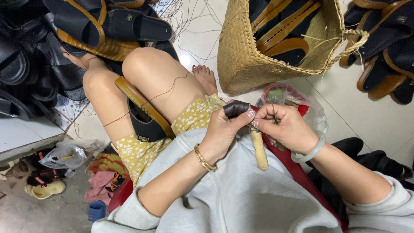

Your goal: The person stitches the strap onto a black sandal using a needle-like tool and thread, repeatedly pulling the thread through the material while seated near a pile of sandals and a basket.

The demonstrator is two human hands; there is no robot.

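While both hands meet over the lap, the left hand [224,129] is clenched on a dark strap piece [236,108], thumb and fingers pinching it from below; the right hand [286,127] is closed around the metal end of a wooden-handled awl [259,149] and what looks like a thin needle or thread, though the exact pinch is too small to tell

Strap piece: dark brown, leather-like, rolled or folded, lying crosswise just above the left thumb, touching the fingertips of both hands. Left hand nearer to it

Awl: pale wood handle, long axis running down toward the body, tip end up between the two hands, just beside the strap

Sandal [144,112]: tan-edged sole with black upper, wedged between the bare knees, well apart from the hands to their left

Woven basket [241,51]: straw, standing on the floor ahead, holding more sandals

Plastic bag [317,110]: clear, beyond the right hand

Sandal piles [384,43]: black and tan, on the floor at both sides
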